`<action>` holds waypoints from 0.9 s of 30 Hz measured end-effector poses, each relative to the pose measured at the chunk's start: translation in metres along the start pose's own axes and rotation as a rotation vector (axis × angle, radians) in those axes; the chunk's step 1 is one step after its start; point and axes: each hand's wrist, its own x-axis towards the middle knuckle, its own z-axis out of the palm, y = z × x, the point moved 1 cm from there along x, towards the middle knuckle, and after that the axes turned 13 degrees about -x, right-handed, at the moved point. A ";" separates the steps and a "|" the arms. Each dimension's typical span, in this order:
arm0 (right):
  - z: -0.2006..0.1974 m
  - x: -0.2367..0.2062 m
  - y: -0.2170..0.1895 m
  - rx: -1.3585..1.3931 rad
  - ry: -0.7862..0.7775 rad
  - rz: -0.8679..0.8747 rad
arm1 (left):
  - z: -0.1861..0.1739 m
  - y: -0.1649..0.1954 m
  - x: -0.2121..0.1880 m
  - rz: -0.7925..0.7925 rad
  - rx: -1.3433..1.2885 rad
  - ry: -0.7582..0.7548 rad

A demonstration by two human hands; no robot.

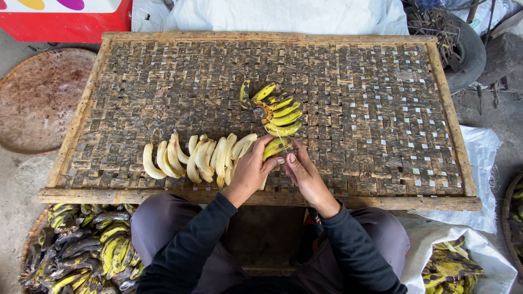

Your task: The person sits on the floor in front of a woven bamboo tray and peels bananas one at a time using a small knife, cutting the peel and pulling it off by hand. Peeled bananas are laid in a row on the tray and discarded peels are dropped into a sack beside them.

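Note:
Both hands meet over the near edge of a woven bamboo tray [381,109]. My left hand [251,169] wraps around a yellow banana [276,146] with dark spots. My right hand [302,171] touches the same banana at its lower end, thumb pressed against it. Just beyond lies a bunch of unpeeled yellow bananas [275,111] fanned around its stem. To the left of my hands, several peeled pale bananas [196,157] lie side by side in a row on the tray.
A basket of blackened banana peels [87,247] sits at lower left. A white sack with peels [455,267] lies at lower right. A round rusty tray [38,98] is at left, a tyre [468,51] at upper right, white sacks behind.

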 end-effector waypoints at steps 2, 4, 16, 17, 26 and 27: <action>0.007 -0.002 0.002 -0.090 0.016 -0.050 | -0.003 0.003 -0.001 -0.011 0.002 0.028; 0.010 -0.003 0.002 -0.184 0.039 -0.084 | -0.006 0.004 -0.002 -0.100 0.063 0.000; 0.018 -0.002 -0.021 -0.537 0.128 -0.169 | -0.021 0.006 -0.005 0.089 0.309 0.031; 0.018 -0.002 -0.023 -0.568 0.137 -0.179 | -0.021 0.006 -0.005 0.105 0.317 0.038; 0.025 0.001 -0.014 -0.604 0.215 -0.127 | -0.012 0.002 -0.008 0.114 0.503 -0.012; 0.025 0.002 -0.011 -0.576 0.220 -0.099 | -0.011 0.002 -0.009 0.117 0.502 -0.004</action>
